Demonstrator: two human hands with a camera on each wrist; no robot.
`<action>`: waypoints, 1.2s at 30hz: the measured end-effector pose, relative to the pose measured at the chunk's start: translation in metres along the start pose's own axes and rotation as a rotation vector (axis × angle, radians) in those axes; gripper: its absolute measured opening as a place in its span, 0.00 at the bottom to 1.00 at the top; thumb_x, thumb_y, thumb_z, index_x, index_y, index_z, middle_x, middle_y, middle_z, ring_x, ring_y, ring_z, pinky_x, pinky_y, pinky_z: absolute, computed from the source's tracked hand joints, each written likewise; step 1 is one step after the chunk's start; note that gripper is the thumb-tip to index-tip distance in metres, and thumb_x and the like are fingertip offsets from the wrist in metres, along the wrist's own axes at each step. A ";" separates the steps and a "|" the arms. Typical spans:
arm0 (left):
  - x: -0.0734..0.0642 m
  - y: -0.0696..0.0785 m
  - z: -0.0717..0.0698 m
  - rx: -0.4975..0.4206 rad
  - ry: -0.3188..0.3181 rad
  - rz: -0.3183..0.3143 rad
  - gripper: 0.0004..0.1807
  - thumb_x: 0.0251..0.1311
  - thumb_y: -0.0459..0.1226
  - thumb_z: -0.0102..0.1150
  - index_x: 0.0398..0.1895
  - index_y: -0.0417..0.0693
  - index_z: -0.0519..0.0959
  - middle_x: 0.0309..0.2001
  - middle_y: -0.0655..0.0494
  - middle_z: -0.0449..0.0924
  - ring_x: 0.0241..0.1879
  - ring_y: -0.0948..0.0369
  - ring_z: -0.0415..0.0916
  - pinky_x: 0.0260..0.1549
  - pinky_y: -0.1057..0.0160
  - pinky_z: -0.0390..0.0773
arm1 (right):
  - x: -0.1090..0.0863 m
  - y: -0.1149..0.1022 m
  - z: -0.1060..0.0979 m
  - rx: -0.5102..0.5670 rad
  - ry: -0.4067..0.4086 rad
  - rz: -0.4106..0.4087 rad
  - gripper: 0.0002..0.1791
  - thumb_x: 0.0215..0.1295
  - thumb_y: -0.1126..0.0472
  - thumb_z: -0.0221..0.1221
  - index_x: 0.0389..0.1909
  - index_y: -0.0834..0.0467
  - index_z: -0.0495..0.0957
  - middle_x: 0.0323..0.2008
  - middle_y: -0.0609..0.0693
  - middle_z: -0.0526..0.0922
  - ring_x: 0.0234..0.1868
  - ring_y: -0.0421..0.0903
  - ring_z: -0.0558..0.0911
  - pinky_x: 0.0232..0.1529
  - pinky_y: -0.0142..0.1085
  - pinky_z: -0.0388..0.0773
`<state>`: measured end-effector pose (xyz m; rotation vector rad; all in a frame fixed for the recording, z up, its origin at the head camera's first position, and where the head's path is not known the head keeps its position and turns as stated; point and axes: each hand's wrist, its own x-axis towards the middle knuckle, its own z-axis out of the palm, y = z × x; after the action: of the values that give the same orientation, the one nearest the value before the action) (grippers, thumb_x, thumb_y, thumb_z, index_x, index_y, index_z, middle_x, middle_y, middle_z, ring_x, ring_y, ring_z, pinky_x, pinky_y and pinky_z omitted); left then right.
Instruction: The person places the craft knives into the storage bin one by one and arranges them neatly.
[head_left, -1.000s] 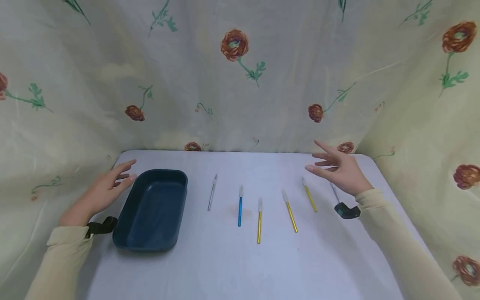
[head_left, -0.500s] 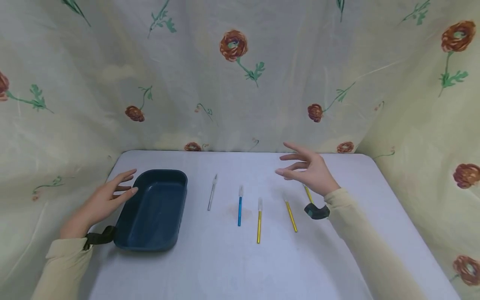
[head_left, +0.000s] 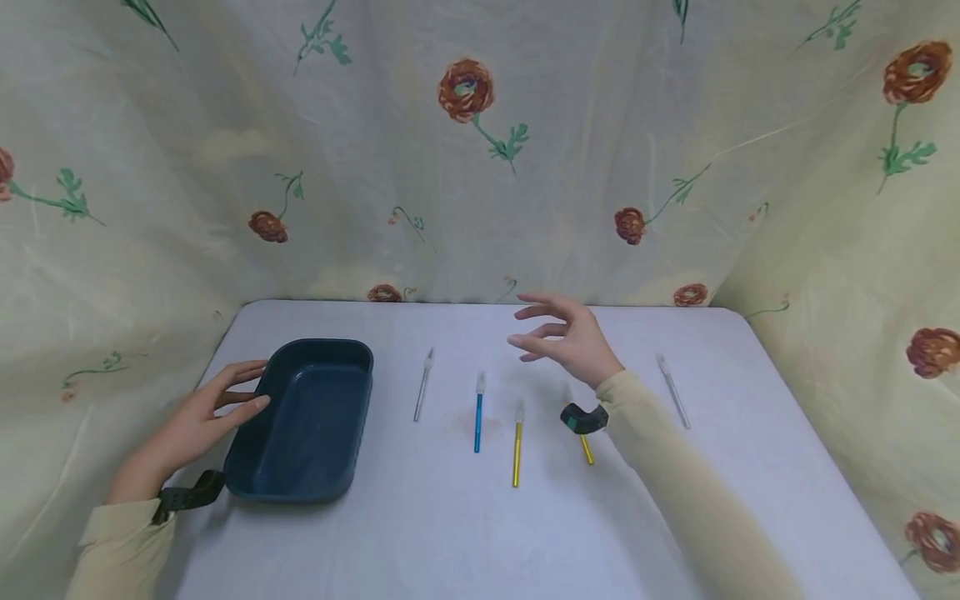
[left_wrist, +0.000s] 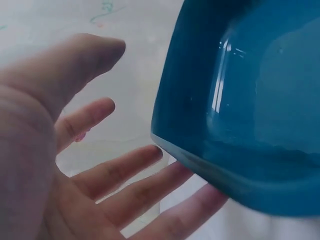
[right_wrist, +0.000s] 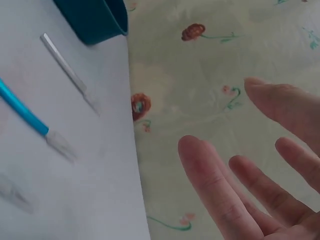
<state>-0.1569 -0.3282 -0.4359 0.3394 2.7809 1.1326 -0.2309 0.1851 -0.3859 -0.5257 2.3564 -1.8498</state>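
Note:
My left hand is beside the left wall of a dark blue rectangular dish. In the left wrist view its fingers are spread, with fingertips right at the outside of the dish's corner. My right hand hovers over the far part of the table, fingers loosely bent and holding nothing. Below it lie slim craft knives with clear tip caps: a silver knife, a blue knife, a gold knife and another gold knife partly covered by the wrist camera. A further gold one is hidden behind the right arm.
At the right lies another silver knife. The white table ends at the back against a flower-printed curtain, which also hangs along both sides. Black wrist cameras stick out from both wrists.
My right hand has swept left over the table, uncovering the right silver knife and covering a gold one. My left hand has shifted slightly down along the dish's side. Dish and knives stay put.

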 end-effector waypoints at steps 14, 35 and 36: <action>-0.012 -0.014 0.014 -0.013 -0.003 -0.088 0.41 0.69 0.55 0.56 0.79 0.55 0.52 0.74 0.36 0.54 0.62 0.35 0.67 0.53 0.32 0.71 | 0.028 0.041 0.050 0.056 -0.062 0.030 0.36 0.55 0.57 0.75 0.65 0.46 0.73 0.53 0.55 0.79 0.40 0.56 0.86 0.34 0.52 0.85; -0.015 -0.024 0.022 -0.078 -0.008 -0.065 0.39 0.70 0.51 0.56 0.79 0.56 0.53 0.75 0.34 0.51 0.65 0.30 0.61 0.56 0.32 0.69 | 0.056 0.071 0.109 -0.047 -0.126 0.186 0.33 0.57 0.63 0.72 0.65 0.58 0.74 0.62 0.60 0.72 0.33 0.62 0.85 0.31 0.46 0.86; -0.015 -0.024 0.022 -0.078 -0.007 -0.063 0.39 0.70 0.52 0.56 0.79 0.55 0.53 0.75 0.34 0.51 0.65 0.30 0.60 0.57 0.32 0.68 | 0.057 0.072 0.111 -0.060 -0.122 0.189 0.33 0.57 0.63 0.72 0.65 0.58 0.74 0.62 0.60 0.72 0.31 0.61 0.85 0.31 0.45 0.86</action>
<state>-0.1419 -0.3342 -0.4683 0.2454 2.7117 1.2181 -0.2672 0.0786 -0.4760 -0.3933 2.3002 -1.6238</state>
